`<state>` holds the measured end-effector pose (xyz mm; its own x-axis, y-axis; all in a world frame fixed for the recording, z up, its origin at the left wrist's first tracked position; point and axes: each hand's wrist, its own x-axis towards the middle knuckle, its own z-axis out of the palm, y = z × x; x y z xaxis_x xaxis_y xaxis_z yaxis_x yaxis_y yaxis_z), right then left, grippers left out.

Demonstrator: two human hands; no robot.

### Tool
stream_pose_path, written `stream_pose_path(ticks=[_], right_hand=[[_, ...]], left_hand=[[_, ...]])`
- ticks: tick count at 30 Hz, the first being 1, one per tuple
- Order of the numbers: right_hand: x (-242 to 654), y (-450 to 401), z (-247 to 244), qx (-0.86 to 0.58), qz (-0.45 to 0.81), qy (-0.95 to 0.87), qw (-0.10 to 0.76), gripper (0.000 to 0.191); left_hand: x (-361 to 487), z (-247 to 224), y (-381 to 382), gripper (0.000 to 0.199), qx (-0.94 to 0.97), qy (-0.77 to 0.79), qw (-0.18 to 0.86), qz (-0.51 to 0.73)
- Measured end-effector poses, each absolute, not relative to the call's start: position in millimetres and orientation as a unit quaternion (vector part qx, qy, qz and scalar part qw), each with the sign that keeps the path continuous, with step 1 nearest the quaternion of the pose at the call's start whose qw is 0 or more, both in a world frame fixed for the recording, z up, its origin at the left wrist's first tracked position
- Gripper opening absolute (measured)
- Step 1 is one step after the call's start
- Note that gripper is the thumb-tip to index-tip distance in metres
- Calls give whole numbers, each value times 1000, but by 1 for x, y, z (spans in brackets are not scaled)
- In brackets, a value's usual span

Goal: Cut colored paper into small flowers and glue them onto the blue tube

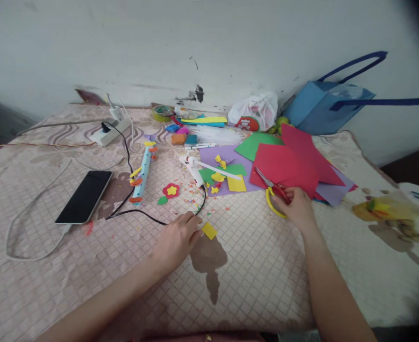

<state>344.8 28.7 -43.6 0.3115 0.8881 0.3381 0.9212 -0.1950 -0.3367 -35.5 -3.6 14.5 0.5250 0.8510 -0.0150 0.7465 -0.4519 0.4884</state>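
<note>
My right hand [299, 209] has its fingers closed on the red handle of a pair of scissors [265, 177]. The scissors' yellow handle loop hangs to the left, and the blades point up-left over red foam sheets [284, 164]. On the tablecloth, my left hand [179, 236] rests with loosely bent fingers, thumb apart, and nothing seen in it. Just right of its fingertips lies a small yellow square [209, 231]. Beyond that hand are a white glue gun [192, 171] with a black cord, a red flower with a yellow centre [171, 190] and a green leaf piece [163, 200].
A light-blue stick with coloured pieces [144, 172] lies left of the glue gun. Farther left are a phone [84, 197] on a white cable and a power strip [111, 133]. At the back stand a plastic bag [254, 111] and a blue bag [319, 107]. Coloured scraps surround the glue gun.
</note>
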Motion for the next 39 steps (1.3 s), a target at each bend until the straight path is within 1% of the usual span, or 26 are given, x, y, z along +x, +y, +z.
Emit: stream_pose_path(ticks=[3, 7, 10, 12, 15, 18, 21, 24, 26, 29, 33, 36, 39], right_hand=[[346, 30, -43, -788, -30, -572, 225, 51], [346, 35, -41, -796, -22, -572, 195, 42], [345, 34, -41, -787, -14, -578, 215, 37], [345, 31, -41, -782, -11, -573, 243, 37], [345, 22, -39, -784, 31, -531, 319, 43], [340, 11, -34, -758, 119, -484, 421, 51], [326, -4, -29, -722, 199, -474, 464, 50], [308, -18, -28, -705, 253, -501, 434, 49], [299, -25, -27, -716, 244, -522, 394, 53], [295, -30, -24, -762, 169, -536, 321, 55], [294, -31, -17, -794, 111, -542, 250, 44], [291, -30, -16, -789, 95, -560, 233, 45], [285, -30, -17, -781, 94, -575, 225, 46]], left_hand=[[-26, 13, -2, 18, 841, 482, 230, 86], [-12, 11, 1, 17, 838, 500, 208, 59], [-7, 8, 4, 10, 836, 498, 220, 69], [-7, 6, 6, 6, 826, 497, 250, 90], [-9, 4, 11, 5, 786, 491, 344, 149], [-9, 3, 17, 14, 705, 463, 491, 218], [-5, 3, 24, 22, 582, 436, 634, 264], [1, 3, 27, 25, 503, 422, 701, 277], [3, 3, 27, 24, 490, 421, 711, 278], [3, 1, 24, 21, 527, 425, 680, 279], [0, -2, 19, 17, 605, 424, 615, 273], [0, -3, 16, 15, 593, 427, 621, 283], [3, -2, 15, 15, 543, 423, 660, 303]])
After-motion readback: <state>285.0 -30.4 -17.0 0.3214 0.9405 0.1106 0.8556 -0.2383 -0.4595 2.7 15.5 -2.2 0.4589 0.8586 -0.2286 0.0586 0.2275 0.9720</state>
